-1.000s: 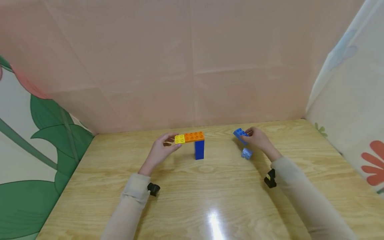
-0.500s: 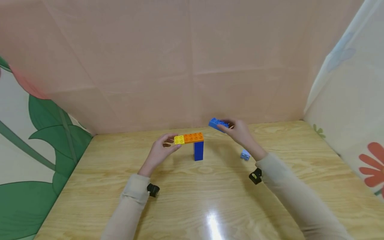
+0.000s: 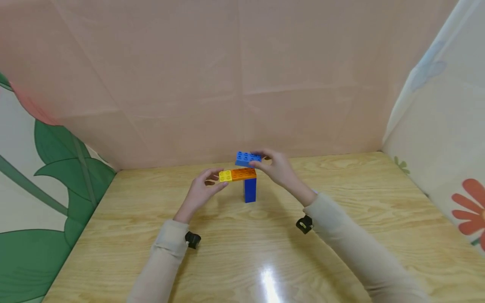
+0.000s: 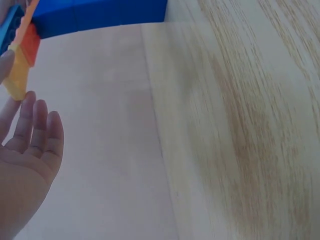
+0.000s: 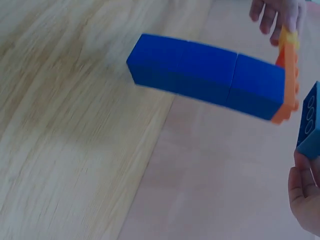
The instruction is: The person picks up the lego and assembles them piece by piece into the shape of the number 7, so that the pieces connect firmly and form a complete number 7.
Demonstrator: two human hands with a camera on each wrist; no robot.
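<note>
Right hand (image 3: 278, 168) grip pinches blue plastic studded brick (image 3: 248, 158) by end; light, rigid, slick. Left hand (image 3: 202, 189) steadies yellow plastic plate (image 3: 225, 176).

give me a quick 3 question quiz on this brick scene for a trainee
1. True or false: the right hand holds a blue brick above the orange brick.
2. Which brick does the left hand pinch? A. yellow brick B. green brick C. red brick
3. What bears the orange brick up off the table?

Key
1. True; the two bricks look close, but whether they touch cannot be told.
2. A, the yellow brick, at the left end of the orange one.
3. A dark blue column standing upright under its right end.
</note>
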